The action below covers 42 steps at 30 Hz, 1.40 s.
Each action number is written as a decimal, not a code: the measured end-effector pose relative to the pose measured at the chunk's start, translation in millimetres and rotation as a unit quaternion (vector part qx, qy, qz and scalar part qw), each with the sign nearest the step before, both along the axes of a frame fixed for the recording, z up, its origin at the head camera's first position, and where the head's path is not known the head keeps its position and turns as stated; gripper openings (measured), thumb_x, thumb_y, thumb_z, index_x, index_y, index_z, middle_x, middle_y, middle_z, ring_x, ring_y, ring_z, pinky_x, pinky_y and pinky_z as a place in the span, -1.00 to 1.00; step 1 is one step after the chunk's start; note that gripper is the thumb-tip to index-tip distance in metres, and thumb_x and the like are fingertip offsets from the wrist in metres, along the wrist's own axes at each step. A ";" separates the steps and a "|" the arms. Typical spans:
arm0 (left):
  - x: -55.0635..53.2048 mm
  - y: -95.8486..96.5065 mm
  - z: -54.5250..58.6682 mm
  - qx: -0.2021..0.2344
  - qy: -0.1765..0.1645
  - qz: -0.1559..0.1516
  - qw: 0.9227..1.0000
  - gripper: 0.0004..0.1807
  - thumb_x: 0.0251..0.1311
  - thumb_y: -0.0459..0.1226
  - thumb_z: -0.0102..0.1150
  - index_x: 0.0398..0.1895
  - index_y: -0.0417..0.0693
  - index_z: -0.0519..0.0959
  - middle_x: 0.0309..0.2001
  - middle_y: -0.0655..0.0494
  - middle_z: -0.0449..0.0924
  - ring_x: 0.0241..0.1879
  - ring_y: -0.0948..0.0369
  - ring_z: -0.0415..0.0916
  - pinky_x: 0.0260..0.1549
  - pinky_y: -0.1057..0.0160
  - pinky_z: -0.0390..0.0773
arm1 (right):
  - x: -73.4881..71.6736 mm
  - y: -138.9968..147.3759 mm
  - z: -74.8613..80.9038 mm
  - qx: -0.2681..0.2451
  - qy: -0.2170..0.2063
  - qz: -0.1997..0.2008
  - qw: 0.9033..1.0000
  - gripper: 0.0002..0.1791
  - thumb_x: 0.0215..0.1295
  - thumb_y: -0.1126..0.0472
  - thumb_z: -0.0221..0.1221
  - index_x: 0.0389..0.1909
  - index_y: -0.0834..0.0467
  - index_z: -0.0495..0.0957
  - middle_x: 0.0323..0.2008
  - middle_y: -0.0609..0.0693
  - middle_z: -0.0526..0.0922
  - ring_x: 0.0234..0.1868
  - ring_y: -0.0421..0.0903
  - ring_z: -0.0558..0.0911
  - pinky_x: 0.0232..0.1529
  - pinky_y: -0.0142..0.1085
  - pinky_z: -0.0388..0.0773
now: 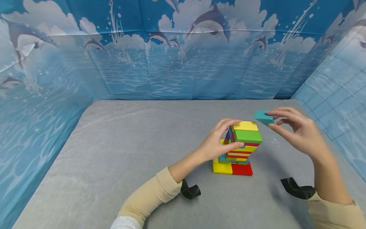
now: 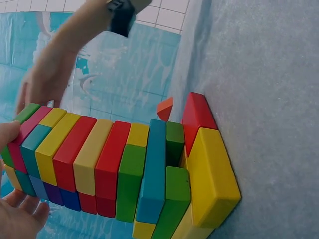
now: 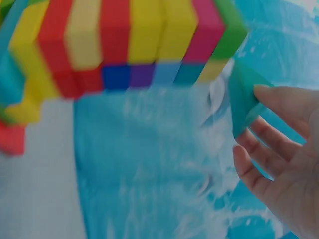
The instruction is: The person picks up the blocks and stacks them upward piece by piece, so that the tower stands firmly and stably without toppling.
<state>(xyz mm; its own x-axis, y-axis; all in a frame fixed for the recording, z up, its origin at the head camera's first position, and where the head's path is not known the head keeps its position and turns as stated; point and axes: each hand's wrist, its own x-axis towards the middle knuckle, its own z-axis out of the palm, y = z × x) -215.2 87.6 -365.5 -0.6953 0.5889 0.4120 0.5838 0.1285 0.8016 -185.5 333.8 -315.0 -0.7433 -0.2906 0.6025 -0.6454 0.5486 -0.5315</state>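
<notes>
A tall tower of colored wooden blocks (image 1: 248, 136) stands right of center, a green block on its front top edge and a pale yellow one behind. My left hand (image 1: 213, 143) cups its upper left side, thumb along the front and index finger reaching over the back. In the left wrist view, the thumb (image 2: 9, 133) lies against the upper blocks, with other fingertips below. To the tower's right, my right hand (image 1: 300, 130) pinches a teal triangular block (image 1: 263, 117) in the air. The right wrist view shows that block (image 3: 245, 97) close beside the tower's top.
Yellow (image 1: 222, 169) and red (image 1: 242, 169) flat blocks form the tower's wider base on the grey cloth (image 1: 128, 143). An orange-red wedge (image 2: 165, 108) shows beyond the base in the left wrist view. Dolphin-print curtains (image 1: 186, 70) enclose the table's back and sides.
</notes>
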 end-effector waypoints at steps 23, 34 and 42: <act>-1.2 -0.6 0.7 0.007 -0.006 -0.007 1.000 -0.28 0.12 -0.21 0.22 0.32 0.04 0.11 0.27 0.09 0.18 0.13 0.30 0.23 0.12 0.40 0.27 | -11.3 -30.2 8.3 0.078 0.013 0.109 0.991 -0.42 -0.05 0.59 0.23 0.09 0.35 0.42 0.08 -0.14 0.47 0.00 -0.28 0.42 -0.08 -0.57 0.33; -1.2 -0.3 -0.9 -0.001 0.006 0.002 1.000 -0.31 0.11 -0.20 0.23 0.30 0.02 0.16 0.25 0.09 0.19 0.13 0.31 0.24 0.11 0.43 0.27 | -11.3 16.0 -10.9 -0.001 -0.034 -0.049 0.998 -0.48 0.09 0.58 0.12 0.14 0.31 0.40 0.00 -0.22 0.48 -0.04 -0.33 0.45 -0.11 -0.64 0.30; -0.5 0.2 -1.1 -0.002 0.001 0.004 1.000 -0.31 0.11 -0.19 0.23 0.30 0.03 0.17 0.24 0.10 0.20 0.12 0.31 0.25 0.11 0.43 0.27 | -15.0 86.8 -55.4 0.002 -0.136 -0.249 0.959 -0.58 0.30 0.17 0.06 0.17 0.15 0.41 -0.03 -0.27 0.39 -0.17 -0.54 0.31 -0.28 -0.72 0.19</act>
<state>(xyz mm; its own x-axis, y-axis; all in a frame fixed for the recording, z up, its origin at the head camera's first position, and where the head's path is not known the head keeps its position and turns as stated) -215.7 87.8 -366.6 -0.6983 0.5853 0.4120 0.5851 0.1353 0.7996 -200.5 420.6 -370.4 -0.9197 0.1391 0.3672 -0.1417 0.7546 -0.6407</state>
